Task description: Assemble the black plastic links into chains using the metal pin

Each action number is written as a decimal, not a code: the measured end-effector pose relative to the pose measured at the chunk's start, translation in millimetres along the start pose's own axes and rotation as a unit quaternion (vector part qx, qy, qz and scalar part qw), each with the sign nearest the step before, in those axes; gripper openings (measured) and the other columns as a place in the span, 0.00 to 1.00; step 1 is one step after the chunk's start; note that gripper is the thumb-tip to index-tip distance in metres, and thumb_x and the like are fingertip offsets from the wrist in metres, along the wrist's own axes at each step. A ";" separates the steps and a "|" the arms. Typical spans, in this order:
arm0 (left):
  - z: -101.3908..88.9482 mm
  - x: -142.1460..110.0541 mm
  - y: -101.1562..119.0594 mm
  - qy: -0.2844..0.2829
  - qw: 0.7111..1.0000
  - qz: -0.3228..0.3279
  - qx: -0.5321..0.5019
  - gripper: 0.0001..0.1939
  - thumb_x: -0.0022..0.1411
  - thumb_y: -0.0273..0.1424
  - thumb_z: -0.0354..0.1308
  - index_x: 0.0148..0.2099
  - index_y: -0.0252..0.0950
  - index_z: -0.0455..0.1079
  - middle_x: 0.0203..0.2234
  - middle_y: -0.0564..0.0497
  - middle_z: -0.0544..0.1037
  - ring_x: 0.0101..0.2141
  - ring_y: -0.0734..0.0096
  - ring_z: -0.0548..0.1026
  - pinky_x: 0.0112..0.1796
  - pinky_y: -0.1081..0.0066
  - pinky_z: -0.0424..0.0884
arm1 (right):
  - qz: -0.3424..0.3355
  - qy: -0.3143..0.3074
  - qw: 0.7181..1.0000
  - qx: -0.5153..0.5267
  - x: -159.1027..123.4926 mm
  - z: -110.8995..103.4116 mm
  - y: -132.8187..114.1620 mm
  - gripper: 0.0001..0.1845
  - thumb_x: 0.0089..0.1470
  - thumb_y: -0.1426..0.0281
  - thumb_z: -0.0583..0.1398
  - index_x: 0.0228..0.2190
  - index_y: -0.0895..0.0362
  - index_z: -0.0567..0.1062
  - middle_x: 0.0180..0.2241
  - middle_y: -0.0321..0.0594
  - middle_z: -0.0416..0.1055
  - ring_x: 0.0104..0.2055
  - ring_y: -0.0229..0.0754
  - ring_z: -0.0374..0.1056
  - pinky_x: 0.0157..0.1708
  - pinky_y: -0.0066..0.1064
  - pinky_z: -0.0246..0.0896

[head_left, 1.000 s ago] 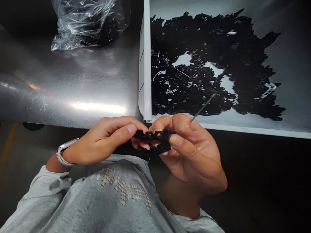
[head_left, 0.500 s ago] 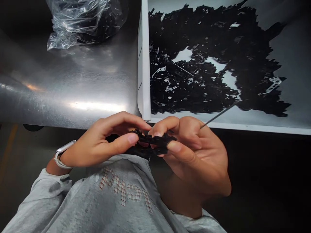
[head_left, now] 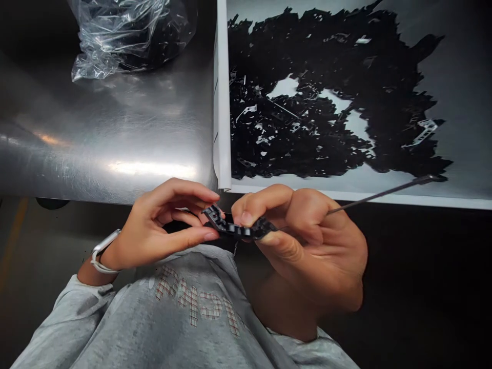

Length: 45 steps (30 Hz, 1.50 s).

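Note:
In front of my body, a small bent black plastic part with a notched, ribbed side is held between both hands. My right hand pinches its right end between thumb and index finger. Tucked in the curled fingers of the same hand is a thin dark metal rod, which points out to the right; its exact kind is unclear. My left hand closes loosely around the part's left end, thumb below and fingertips behind. Some of those fingertips are hidden by the part.
Beyond my hands on the right, a shallow white box contains a large heap of black plastic parts. A clear plastic bag with dark contents lies at the back left of the shiny metal table.
The black part has turned, so its bent, notched side shows more clearly. The rod has swung to a flatter angle and reaches further right. My left fingers have shifted slightly left.

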<state>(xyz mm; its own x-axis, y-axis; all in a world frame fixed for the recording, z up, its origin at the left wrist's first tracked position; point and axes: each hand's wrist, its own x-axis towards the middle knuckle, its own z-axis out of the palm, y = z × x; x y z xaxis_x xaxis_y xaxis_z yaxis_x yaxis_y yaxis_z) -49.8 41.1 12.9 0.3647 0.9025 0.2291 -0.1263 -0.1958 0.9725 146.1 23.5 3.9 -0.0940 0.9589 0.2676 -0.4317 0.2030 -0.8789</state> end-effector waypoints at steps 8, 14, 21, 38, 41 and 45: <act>-2.3 7.0 -2.5 -0.033 0.954 0.253 0.159 0.35 0.56 0.23 0.74 0.65 0.33 0.70 0.50 0.41 0.83 0.52 0.62 0.82 0.54 0.67 0.80 | 0.008 0.016 0.999 -0.048 2.6 1.8 -4.0 0.26 0.60 0.71 0.70 0.22 0.54 0.59 0.32 0.35 0.79 0.33 0.37 0.73 0.31 0.28 0.66; -2.5 7.3 0.6 -0.005 0.953 0.255 0.164 0.35 0.56 0.23 0.74 0.65 0.35 0.71 0.50 0.43 0.83 0.50 0.63 0.81 0.50 0.68 0.79 | 0.001 0.025 0.999 -0.049 -0.6 5.7 -8.2 0.26 0.60 0.73 0.70 0.22 0.54 0.59 0.32 0.35 0.79 0.33 0.38 0.74 0.33 0.29 0.70; -0.6 -1.4 8.3 -0.038 0.993 0.033 0.104 0.23 0.64 0.25 0.68 0.59 0.46 0.75 0.44 0.52 0.83 0.43 0.71 0.77 0.45 0.71 0.73 | -0.019 0.012 0.997 -0.071 -2.8 3.5 -9.5 0.25 0.59 0.77 0.68 0.21 0.53 0.60 0.34 0.36 0.81 0.35 0.40 0.76 0.36 0.32 0.73; 3.6 1.3 12.3 -0.002 0.967 0.091 0.236 0.11 0.64 0.29 0.69 0.49 0.43 0.77 0.36 0.53 0.86 0.37 0.67 0.82 0.42 0.66 0.70 | 0.041 0.025 0.996 -0.070 5.8 3.5 -13.6 0.28 0.55 0.70 0.73 0.18 0.54 0.61 0.30 0.37 0.80 0.31 0.39 0.77 0.28 0.26 0.75; 5.9 -1.3 10.4 0.035 0.993 -0.094 0.067 0.05 0.71 0.35 0.61 0.46 0.40 0.72 0.36 0.50 0.86 0.40 0.64 0.84 0.43 0.65 0.75 | 0.064 0.048 0.996 -0.024 9.0 2.9 -12.7 0.29 0.52 0.69 0.75 0.18 0.54 0.61 0.29 0.38 0.81 0.29 0.39 0.76 0.26 0.27 0.76; 5.0 3.4 4.1 -0.016 0.964 -0.225 -0.143 0.16 0.71 0.45 0.61 0.35 0.40 0.67 0.34 0.49 0.86 0.40 0.64 0.84 0.47 0.63 0.78 | 0.080 0.055 0.995 0.023 15.3 0.0 -11.0 0.33 0.48 0.66 0.77 0.17 0.55 0.59 0.26 0.35 0.80 0.22 0.34 0.73 0.19 0.21 0.71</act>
<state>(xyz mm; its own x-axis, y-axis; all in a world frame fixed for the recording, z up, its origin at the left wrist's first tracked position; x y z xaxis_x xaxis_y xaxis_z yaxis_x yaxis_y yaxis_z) -44.5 41.5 17.9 0.4689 0.8583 -0.2084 -0.1962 0.3313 0.9229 149.3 35.9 17.7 -0.0666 0.9946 0.0791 -0.4601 0.0398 -0.8870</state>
